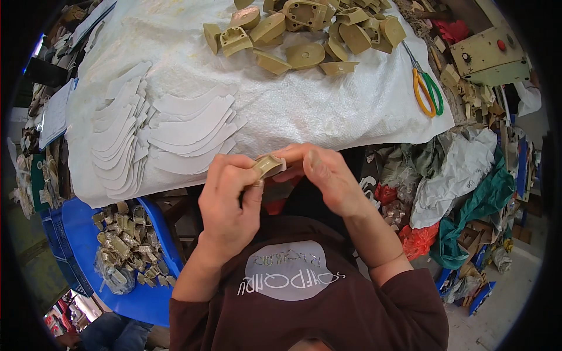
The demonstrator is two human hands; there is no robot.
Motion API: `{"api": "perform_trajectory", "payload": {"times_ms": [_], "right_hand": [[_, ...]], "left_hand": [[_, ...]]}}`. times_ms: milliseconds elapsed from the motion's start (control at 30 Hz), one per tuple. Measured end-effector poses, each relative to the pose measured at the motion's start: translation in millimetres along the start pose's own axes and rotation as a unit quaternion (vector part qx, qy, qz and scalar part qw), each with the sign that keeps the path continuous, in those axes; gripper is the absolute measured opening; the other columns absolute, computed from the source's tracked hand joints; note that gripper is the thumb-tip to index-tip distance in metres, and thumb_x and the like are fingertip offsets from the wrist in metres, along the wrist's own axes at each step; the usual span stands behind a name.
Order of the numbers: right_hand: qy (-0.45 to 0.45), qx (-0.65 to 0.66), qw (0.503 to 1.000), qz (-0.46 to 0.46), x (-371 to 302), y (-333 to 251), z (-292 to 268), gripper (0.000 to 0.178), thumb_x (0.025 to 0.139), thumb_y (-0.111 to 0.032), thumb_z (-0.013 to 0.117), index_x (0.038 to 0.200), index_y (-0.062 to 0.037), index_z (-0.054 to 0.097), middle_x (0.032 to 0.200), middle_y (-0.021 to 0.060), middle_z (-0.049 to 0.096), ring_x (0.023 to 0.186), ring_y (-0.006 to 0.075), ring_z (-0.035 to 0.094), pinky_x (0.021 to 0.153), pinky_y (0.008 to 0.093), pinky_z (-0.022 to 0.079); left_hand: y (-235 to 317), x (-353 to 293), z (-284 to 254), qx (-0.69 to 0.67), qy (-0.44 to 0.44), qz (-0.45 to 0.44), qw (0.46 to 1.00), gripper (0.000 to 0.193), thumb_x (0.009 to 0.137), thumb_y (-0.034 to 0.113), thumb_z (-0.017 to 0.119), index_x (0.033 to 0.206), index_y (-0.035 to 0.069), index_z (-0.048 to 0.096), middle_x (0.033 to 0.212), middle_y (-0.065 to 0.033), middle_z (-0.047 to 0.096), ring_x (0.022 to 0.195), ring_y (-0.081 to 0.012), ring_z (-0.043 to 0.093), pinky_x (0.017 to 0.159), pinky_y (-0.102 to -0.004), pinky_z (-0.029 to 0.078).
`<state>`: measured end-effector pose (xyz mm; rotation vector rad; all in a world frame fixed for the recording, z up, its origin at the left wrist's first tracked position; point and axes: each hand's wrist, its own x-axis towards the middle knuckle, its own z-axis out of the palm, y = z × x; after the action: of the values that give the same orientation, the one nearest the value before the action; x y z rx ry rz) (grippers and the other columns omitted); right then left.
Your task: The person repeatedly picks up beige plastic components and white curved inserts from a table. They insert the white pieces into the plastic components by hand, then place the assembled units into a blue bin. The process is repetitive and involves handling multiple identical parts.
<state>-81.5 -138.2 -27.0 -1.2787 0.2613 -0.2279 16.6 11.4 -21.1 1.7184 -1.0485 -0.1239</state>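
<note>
Close to my body, just off the table's near edge, my left hand (231, 190) pinches a small beige shoe heel (268, 166) between thumb and fingers. A bit of white material (283, 165) shows at the heel's right side. My right hand (319, 172) meets the heel there, its fingers along the far side and around the white piece, its thumb raised. How firmly those fingers grip is partly hidden. On the table beyond my left hand lie two overlapping rows of curved white cut pieces (190, 131).
A heap of beige heels (307, 55) covers the table's far side. Scissors (427, 90) with orange and green handles lie at the right edge. Left of me, a blue chair (126, 304) carries smaller heels (126, 234). A control box (492, 55) and crumpled bags (456, 175) are at the right.
</note>
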Motion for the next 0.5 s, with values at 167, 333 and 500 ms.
{"api": "perform_trajectory", "payload": {"times_ms": [167,333,500], "right_hand": [[-0.079,0.029,0.990,0.114,13.6,-6.6,-21.8,0.028,0.086,-0.018,0.068,0.104,0.0006,0.058,0.095,0.0091,0.065,0.085,0.0123,0.061,0.079,0.0271,0.050],[-0.118,0.003,0.986,0.121,22.7,-11.6,-24.7,0.039,0.076,-0.012,0.075,0.109,0.0002,0.056,0.093,0.0090,0.066,0.082,0.0113,0.061,0.073,0.0250,0.050],[-0.064,-0.012,0.996,0.067,18.4,-0.3,-19.2,0.037,0.087,-0.017,0.064,0.118,-0.0002,0.052,0.090,0.0075,0.067,0.078,0.0096,0.060,0.068,0.0226,0.048]], "left_hand": [[-4.9,-4.3,2.0,-0.168,-0.032,-0.023,0.985,0.010,0.085,-0.002,0.062,0.088,0.002,0.053,0.096,-0.0112,0.057,0.080,-0.0127,0.053,0.067,-0.0237,0.044],[-4.1,-3.0,9.3,-0.117,-0.048,0.040,0.991,0.015,0.081,-0.008,0.063,0.086,0.001,0.052,0.091,-0.0122,0.058,0.073,-0.0142,0.053,0.064,-0.0236,0.044],[-5.4,-3.2,10.7,-0.118,-0.017,0.002,0.993,0.013,0.082,-0.005,0.063,0.088,0.001,0.053,0.093,-0.0113,0.058,0.077,-0.0134,0.053,0.067,-0.0237,0.045]]}}
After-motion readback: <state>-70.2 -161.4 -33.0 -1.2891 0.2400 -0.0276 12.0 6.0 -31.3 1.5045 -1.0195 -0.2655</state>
